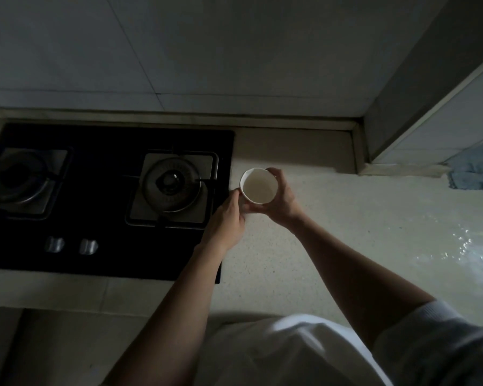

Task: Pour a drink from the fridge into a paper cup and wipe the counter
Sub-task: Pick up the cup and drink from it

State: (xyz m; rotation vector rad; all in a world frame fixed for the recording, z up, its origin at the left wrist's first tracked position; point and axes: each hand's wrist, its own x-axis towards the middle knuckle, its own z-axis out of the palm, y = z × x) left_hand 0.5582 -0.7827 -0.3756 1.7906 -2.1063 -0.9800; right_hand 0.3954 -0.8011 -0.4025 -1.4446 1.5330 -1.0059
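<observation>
A white paper cup (258,186) is held upright over the pale counter (332,218), just right of the black gas hob. My right hand (280,199) wraps around its right side and base. Fingertips of my left hand (226,218) touch the lower left of the cup. The inside of the cup looks pale; I cannot tell whether it holds liquid. A blue-grey cloth (474,174) lies crumpled on the counter at the far right, well away from both hands.
The gas hob (109,199) with two burners and two knobs fills the left of the counter. A tiled wall runs along the back and a corner wall stands at the right. Wet, shiny patches (466,246) lie on the counter at the right.
</observation>
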